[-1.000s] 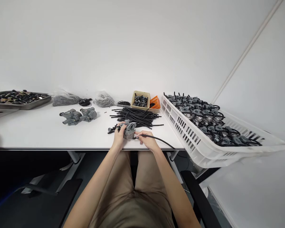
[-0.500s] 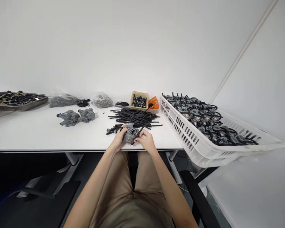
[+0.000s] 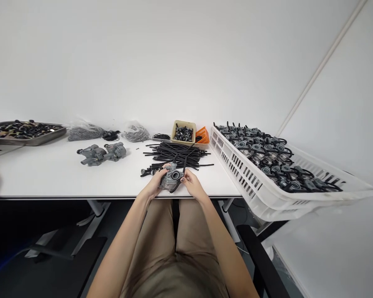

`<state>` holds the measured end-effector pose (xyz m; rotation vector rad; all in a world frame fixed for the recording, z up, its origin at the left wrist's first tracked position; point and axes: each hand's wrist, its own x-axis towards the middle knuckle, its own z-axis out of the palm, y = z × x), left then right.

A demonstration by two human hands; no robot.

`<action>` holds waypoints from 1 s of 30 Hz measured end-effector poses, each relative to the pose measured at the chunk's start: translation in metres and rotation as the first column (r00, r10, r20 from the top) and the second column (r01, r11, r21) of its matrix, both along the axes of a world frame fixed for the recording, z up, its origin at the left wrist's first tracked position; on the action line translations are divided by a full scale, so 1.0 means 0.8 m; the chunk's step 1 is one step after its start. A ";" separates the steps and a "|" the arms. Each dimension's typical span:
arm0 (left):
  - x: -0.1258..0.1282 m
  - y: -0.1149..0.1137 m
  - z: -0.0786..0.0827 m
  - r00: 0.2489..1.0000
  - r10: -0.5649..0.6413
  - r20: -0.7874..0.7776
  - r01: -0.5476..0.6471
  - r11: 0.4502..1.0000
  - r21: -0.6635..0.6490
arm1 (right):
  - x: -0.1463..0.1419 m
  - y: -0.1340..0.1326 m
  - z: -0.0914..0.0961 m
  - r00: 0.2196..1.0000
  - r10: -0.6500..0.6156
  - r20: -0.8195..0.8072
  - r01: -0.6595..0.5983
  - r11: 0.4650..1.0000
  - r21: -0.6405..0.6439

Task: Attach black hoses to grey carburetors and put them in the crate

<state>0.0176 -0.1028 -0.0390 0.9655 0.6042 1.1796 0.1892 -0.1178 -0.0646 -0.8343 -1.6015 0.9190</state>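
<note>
Both forearms are stretched forward over the lap, and the left hand (image 3: 154, 184) and the right hand (image 3: 194, 184) are kept close together near the front edge of the table. A grey metal carburetor (image 3: 171, 179) is held between them, and it cannot be told if it touches the table. Its left side is gripped by the curled fingers of the left hand. Its right side is closed on by the right hand, with the fingertips (image 3: 183, 179) on the metal. A thin black hose (image 3: 184, 167) is fitted on the carburetor and is looped up in front of it.

The white table (image 3: 49, 179) is seen against a white wall (image 3: 174, 62). Behind the carburetor, a pile of black hoses (image 3: 177, 152) is lying. Farther behind it, a cardboard box (image 3: 182, 143) and an orange basket (image 3: 202, 136) are placed. To its right, a white plastic crate (image 3: 245, 174) filled with carburetors is set. To its left, two more carburetors (image 3: 101, 154) are lying.
</note>
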 end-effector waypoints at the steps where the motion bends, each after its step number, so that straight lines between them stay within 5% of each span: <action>1: -0.001 0.000 0.000 1.000 -0.020 -0.004 0.020 1.000 -0.018 | 0.000 0.001 0.000 1.000 0.011 -0.017 -0.011 1.000 -0.019; 12: -0.002 -0.001 0.004 0.998 -0.039 -0.039 0.038 0.999 -0.026 | -0.004 0.008 -0.005 0.956 -0.231 -0.180 0.229 0.973 -0.032; 18: -0.002 -0.002 0.002 0.998 -0.045 -0.054 0.046 0.999 0.015 | -0.001 0.005 -0.003 0.946 -0.306 -0.111 0.308 0.951 0.010; 30: -0.003 -0.002 0.003 0.999 -0.034 0.012 0.036 0.981 -0.190 | 0.004 0.004 -0.002 0.964 0.033 -0.263 -0.058 0.995 -0.087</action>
